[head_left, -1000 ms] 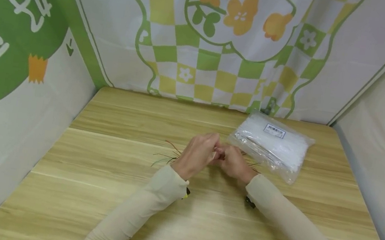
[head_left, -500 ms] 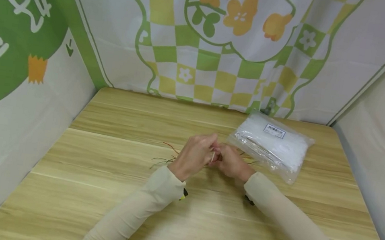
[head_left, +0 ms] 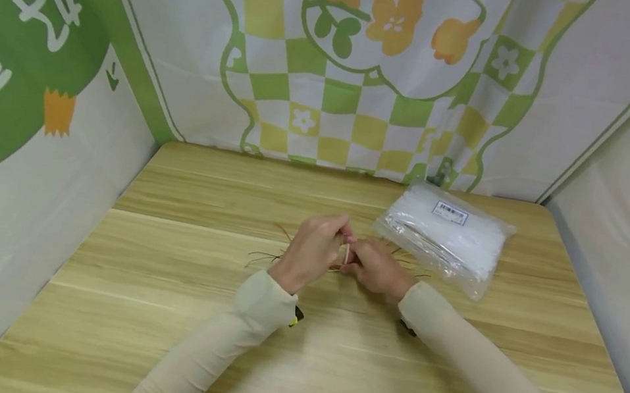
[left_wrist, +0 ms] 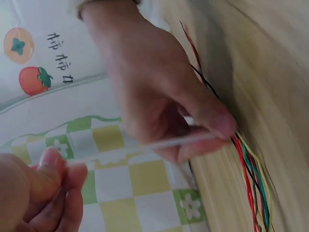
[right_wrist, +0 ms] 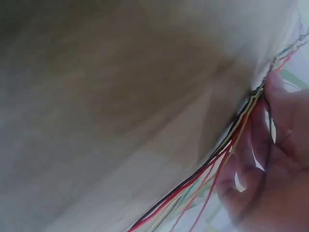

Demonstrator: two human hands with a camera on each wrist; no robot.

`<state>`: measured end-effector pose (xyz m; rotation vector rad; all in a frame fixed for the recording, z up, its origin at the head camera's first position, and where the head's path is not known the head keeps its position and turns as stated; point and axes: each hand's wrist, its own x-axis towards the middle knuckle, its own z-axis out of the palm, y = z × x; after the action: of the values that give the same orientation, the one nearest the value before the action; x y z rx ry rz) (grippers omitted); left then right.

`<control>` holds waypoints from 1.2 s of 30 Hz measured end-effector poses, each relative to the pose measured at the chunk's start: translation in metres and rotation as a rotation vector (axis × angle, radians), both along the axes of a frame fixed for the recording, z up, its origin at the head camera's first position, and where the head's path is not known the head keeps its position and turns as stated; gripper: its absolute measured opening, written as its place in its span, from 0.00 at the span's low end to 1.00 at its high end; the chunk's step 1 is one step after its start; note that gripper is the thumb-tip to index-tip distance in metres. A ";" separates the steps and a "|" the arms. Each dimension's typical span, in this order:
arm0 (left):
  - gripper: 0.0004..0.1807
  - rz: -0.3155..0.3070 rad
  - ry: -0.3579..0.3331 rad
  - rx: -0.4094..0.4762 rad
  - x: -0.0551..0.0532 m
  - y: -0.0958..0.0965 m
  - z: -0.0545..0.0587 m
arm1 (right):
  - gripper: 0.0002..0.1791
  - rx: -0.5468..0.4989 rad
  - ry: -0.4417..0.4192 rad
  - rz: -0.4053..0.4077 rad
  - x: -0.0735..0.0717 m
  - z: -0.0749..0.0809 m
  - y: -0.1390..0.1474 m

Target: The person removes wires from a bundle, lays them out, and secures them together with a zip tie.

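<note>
My left hand [head_left: 310, 252] pinches the end of a thin white cable tie [left_wrist: 169, 142] between thumb and finger. That tie stretches across to my right hand [head_left: 378, 268], whose thumb and fingertip pinch it right at a bundle of thin coloured wires [left_wrist: 251, 169]. Red, black, green and yellow strands run along close over the tabletop. In the right wrist view the bundle [right_wrist: 231, 137] passes beside the right fingers. Loose wire ends [head_left: 265, 256] fan out past the left hand, and more show beyond the right. The tie's head is hidden by the right hand's fingers.
A clear plastic bag [head_left: 446, 240] full of white cable ties, with a barcode label, lies behind my right hand. The wooden table [head_left: 157, 308] meets a patterned cloth wall [head_left: 354, 122] at the back, with cloth walls at both sides.
My left hand has drawn slightly left, away from the right hand, and the white tie now shows between them. The right hand stays nearly in place. The wire ends have shifted a little.
</note>
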<state>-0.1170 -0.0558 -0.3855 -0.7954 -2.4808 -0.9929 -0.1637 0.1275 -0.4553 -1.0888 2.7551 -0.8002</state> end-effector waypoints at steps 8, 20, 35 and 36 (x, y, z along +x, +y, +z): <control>0.12 0.001 -0.174 -0.083 -0.004 -0.013 -0.002 | 0.09 0.018 -0.016 0.086 -0.001 0.015 0.007; 0.09 -0.085 -0.449 -0.311 -0.011 -0.023 -0.038 | 0.04 -0.128 -0.447 0.180 -0.005 0.021 0.003; 0.08 -0.159 -0.448 -0.349 -0.015 -0.027 -0.042 | 0.07 0.017 -0.393 0.295 -0.014 0.031 0.007; 0.08 -0.156 -0.446 -0.350 -0.015 -0.027 -0.043 | 0.06 0.023 -0.384 0.295 -0.014 0.031 0.006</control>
<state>-0.1318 -0.0832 -0.4280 -0.9715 -3.0752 -0.8717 -0.1774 0.1336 -0.4241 -1.1594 2.2215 -0.8304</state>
